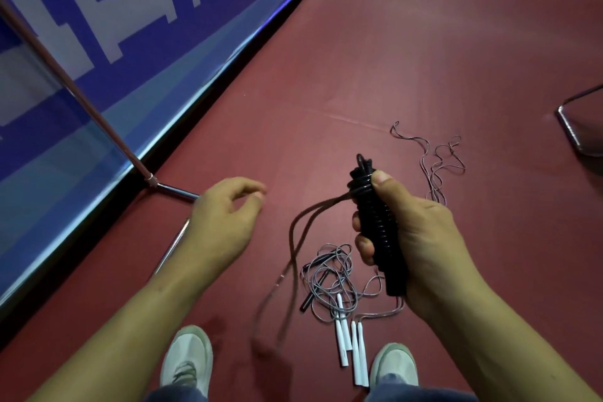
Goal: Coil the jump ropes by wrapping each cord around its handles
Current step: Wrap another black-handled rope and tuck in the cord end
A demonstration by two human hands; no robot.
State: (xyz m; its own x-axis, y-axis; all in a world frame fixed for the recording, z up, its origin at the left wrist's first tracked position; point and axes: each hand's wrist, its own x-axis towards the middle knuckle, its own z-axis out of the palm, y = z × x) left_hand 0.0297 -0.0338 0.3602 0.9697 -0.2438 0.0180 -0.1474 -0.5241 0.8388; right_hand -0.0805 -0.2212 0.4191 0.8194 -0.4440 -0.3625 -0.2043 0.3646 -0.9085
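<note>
The right hand (421,238) has its grip closed around the black jump-rope handles wound with glossy black cord (378,222), thumb on the top coils. A loose black cord loop (332,201) hangs left of the grip. Further left, the left hand (225,219) is relaxed, holding nothing. Below the grip, thin grey ropes with white plastic handles (341,343) lie tangled on the dark red floor (424,59).

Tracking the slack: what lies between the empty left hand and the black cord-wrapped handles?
Loose strands of black cord hang from the cord-wrapped handles in the right hand, over red floor, short of the left hand; head view.
</note>
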